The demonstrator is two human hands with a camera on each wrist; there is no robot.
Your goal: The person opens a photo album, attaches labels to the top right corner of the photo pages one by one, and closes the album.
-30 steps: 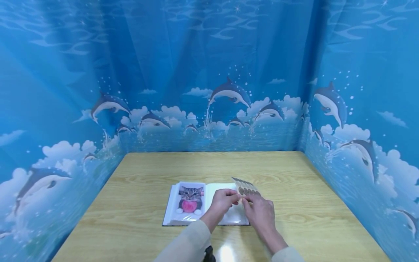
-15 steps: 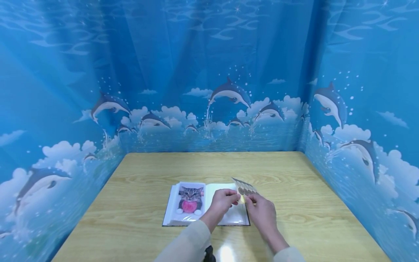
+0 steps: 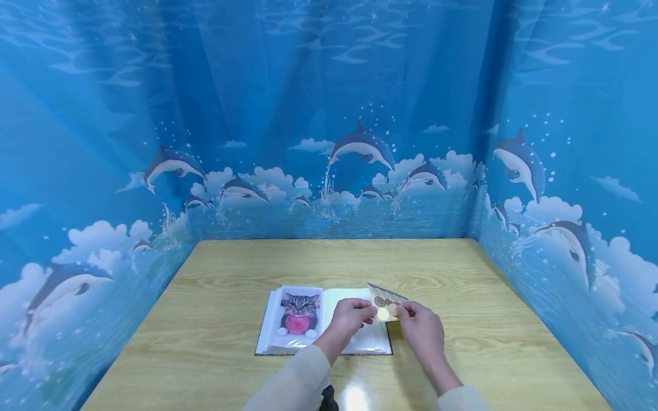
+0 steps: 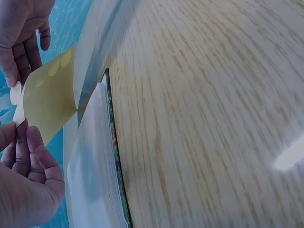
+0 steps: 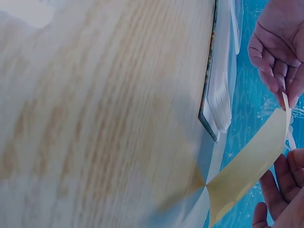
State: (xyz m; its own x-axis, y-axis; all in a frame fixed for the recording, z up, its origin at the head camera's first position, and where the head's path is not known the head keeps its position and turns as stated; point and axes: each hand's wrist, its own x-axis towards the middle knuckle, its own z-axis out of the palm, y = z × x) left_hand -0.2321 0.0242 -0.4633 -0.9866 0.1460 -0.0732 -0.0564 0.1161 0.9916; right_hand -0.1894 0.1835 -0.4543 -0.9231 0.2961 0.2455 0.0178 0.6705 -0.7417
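My left hand [image 3: 348, 318] pinches the near-left corner of a sheet of round brown stickers [image 3: 389, 296]. The sheet is tilted above the right page of an open photo album [image 3: 339, 294]. At the sheet's near edge, my right hand [image 3: 422, 331] pinches a pale round sticker [image 4: 16, 93] between thumb and finger; whether it still touches the sheet I cannot tell. A pale round spot shows on the sheet beside the left fingertips. From the right wrist view, the sheet's plain yellowish back [image 5: 251, 161] faces the camera. The album's left page carries a cat photo [image 3: 299, 314].
The album lies on a wood-grain table [image 3: 216, 319], its dark cover edge [image 4: 116, 156] showing along the near side. Blue curtains [image 3: 288, 85] with dolphins stand behind the table and at both sides.
My right hand has moved right and slightly nearer, drawing a sticker back from the sheet. A pale round spot has appeared on the sheet. My left hand has barely moved.
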